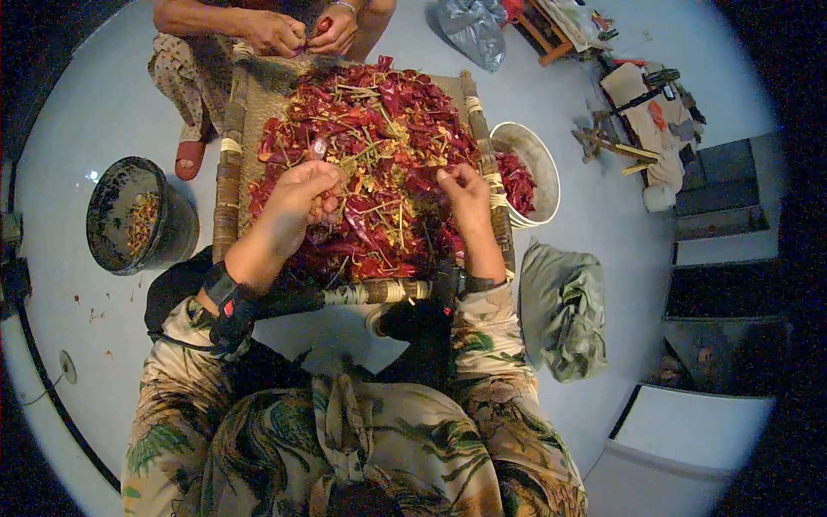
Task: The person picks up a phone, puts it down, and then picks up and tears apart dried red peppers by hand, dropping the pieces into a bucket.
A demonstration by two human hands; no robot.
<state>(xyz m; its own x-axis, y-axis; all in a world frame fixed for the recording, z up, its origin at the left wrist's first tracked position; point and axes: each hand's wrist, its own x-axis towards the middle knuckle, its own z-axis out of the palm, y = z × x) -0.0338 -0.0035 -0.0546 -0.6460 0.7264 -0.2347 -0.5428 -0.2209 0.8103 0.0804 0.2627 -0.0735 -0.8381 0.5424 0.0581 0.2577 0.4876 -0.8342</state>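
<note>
A heap of dried red chilies, mixed with pale stems and yellow seeds, covers a woven tray-like stand with a wooden frame. Over the heap's left side, my left hand is closed, with thin chili stems showing at its fingertips. To the right, my right hand pinches at the edge of a dark red chili. Both hands are apart, just above the heap. What lies inside the left palm is hidden.
Across the stand, another person's hands hold something small and red. A black bucket with scraps stands left. A white bucket holding red chilies stands right, near a grey-green bag. A grey plastic bag lies farther back.
</note>
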